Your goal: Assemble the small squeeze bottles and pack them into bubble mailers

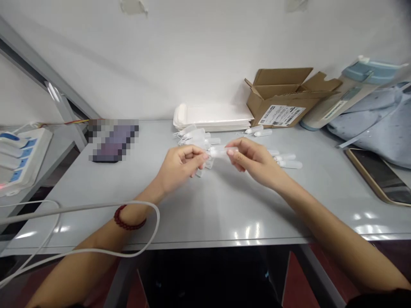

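Between my two hands is a small translucent white plastic tube (pixel 221 150), held level above the table. My left hand (pixel 181 166) pinches its left end with thumb and forefinger. The fingertips of my right hand (pixel 253 159) close on its right end. Just behind my left hand lies a loose pile of similar translucent tubes (pixel 194 133), some with thin loops at their ends. Several more tubes (pixel 289 164) rest on the table by my right hand, partly hidden behind it. A pair of such tubes (pixel 263 133) lies farther back, near the box.
Against the wall are a stack of white packets (pixel 215 117), an open cardboard box (pixel 282 107), a tall bottle (pixel 346 94) and a pale blue cloth bag (pixel 375 124). A phone (pixel 382 175) lies right. A white cable (pixel 128 205) crosses my left forearm; a power strip (pixel 25 158) sits left.
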`<state>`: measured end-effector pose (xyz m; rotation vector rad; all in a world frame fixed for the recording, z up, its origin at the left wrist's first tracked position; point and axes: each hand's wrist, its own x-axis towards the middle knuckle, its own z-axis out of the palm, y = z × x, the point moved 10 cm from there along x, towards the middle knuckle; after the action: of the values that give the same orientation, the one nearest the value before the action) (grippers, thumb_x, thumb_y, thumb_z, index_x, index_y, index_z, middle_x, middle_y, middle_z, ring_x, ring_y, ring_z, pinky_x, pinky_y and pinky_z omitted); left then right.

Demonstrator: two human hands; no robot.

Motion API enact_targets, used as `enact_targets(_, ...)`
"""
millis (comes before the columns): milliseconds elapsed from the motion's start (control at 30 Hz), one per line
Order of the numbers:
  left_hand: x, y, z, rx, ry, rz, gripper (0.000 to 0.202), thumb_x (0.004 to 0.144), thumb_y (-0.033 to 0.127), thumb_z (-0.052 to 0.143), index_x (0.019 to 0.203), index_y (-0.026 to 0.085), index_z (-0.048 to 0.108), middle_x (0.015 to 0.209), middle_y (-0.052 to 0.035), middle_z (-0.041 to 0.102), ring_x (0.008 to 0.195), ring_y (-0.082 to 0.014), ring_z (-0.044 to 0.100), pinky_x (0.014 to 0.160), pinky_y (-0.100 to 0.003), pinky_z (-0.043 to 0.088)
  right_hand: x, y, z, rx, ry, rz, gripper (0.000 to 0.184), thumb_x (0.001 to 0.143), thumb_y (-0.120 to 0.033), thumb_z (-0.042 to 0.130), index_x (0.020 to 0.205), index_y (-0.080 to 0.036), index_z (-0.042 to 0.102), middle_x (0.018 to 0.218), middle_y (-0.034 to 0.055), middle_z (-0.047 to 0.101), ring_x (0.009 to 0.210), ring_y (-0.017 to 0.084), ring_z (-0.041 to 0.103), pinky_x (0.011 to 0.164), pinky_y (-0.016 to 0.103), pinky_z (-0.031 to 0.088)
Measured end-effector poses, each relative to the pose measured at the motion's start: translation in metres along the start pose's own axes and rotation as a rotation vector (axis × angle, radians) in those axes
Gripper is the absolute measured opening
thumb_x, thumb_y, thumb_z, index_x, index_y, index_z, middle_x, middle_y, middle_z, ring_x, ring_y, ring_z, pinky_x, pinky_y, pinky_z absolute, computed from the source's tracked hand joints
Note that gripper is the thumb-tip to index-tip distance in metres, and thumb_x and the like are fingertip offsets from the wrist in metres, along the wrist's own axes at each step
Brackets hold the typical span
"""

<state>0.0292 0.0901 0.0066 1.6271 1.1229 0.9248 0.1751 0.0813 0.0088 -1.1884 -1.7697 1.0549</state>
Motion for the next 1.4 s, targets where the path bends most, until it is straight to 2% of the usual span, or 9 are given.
enact_targets(133,0.008,0.0,-0.032,-0.064,0.199,0.059,0.011,0.075,0.023,0.06,0.07,0.014,0.063,0.055,0.0031,0.054,0.04,-0.0041,0.041,0.042,-0.018,0.033,0.005,-0.004,-0.043,-0.468,0.211,-0.12,0.025,0.083,-0.037,0.053,0.098,-0.018,0.056,0.08,0.0037,0.06,0.066,0.015,0.054,0.062,0.028,0.042)
enact_targets(200,0.012,-0.006,-0.046,-0.072,0.27,0.054,0.011,0.075,0.023,0.06,0.069,0.013,0.063,0.056,0.0029,0.054,0.04,-0.0038,0.041,0.042,-0.018,0.032,0.008,-0.001,-0.057,-0.715,0.233,-0.142,0.02,0.081,-0.03,0.054,0.096,-0.017,0.058,0.086,0.0064,0.061,0.071,0.018,0.056,0.066,0.032,0.042)
enact_targets(267,0.016,-0.013,-0.056,-0.071,0.32,0.036,0.012,0.074,0.023,0.06,0.068,0.013,0.063,0.056,0.0028,0.055,0.04,-0.0036,0.04,0.042,-0.018,0.031,0.01,0.008,-0.069,-0.912,0.212,-0.121,0.02,0.078,-0.026,0.052,0.096,-0.018,0.059,0.092,0.0095,0.062,0.082,0.024,0.056,0.069,0.036,0.043)
enact_targets(400,0.025,-0.032,-0.064,-0.043,0.347,-0.048,0.013,0.074,0.024,0.059,0.066,0.013,0.062,0.055,0.0031,0.055,0.038,-0.0034,0.039,0.04,-0.019,0.029,0.01,0.034,-0.074,-1.047,0.024,-0.061,0.026,0.074,-0.023,0.052,0.098,-0.018,0.06,0.097,0.0107,0.061,0.09,0.027,0.056,0.072,0.038,0.044)
enact_targets(567,0.03,-0.046,-0.065,-0.001,0.339,-0.08,0.014,0.075,0.026,0.058,0.07,0.014,0.062,0.054,0.0031,0.055,0.037,-0.004,0.038,0.039,-0.019,0.028,0.005,0.052,-0.08,-1.095,-0.012,0.065,0.035,0.07,-0.02,0.054,0.104,-0.019,0.059,0.104,0.0109,0.06,0.093,0.028,0.056,0.071,0.037,0.043)
enact_targets(867,0.03,-0.036,-0.062,0.109,0.3,0.015,0.021,0.074,0.031,0.06,0.088,0.016,0.068,0.053,0.0029,0.054,0.04,-0.0067,0.04,0.042,-0.02,0.032,0.005,0.077,-0.085,-1.097,-0.08,0.349,0.035,0.073,-0.018,0.051,0.106,-0.02,0.058,0.105,0.0104,0.059,0.091,0.026,0.057,0.066,0.032,0.043)
enact_targets(1067,0.026,-0.026,-0.062,0.142,0.324,0.039,0.021,0.076,0.03,0.057,0.089,0.016,0.068,0.054,0.0028,0.054,0.04,-0.0067,0.039,0.041,-0.02,0.033,0.01,0.066,-0.074,-1.124,-0.081,0.226,0.023,0.072,-0.013,0.048,0.091,-0.018,0.061,0.093,0.0101,0.061,0.087,0.026,0.057,0.067,0.032,0.041)
enact_targets(1233,0.02,-0.017,-0.061,0.206,0.347,0.079,0.02,0.078,0.028,0.055,0.089,0.016,0.067,0.056,0.0028,0.055,0.044,-0.0076,0.044,0.044,-0.02,0.035,0.013,0.039,-0.061,-1.039,-0.001,0.016,0.022,0.074,-0.012,0.047,0.092,-0.015,0.059,0.092,0.0103,0.06,0.087,0.025,0.056,0.07,0.033,0.042)
enact_targets(1400,0.007,0.003,-0.037,0.27,0.277,0.182,0.019,0.08,0.027,0.053,0.09,0.015,0.065,0.058,0.0025,0.054,0.054,-0.0099,0.051,0.05,-0.02,0.039,0.007,0.0,-0.031,-0.833,0.035,-0.262,0.021,0.076,-0.012,0.049,0.095,-0.015,0.058,0.089,0.0077,0.058,0.079,0.02,0.056,0.071,0.032,0.044)
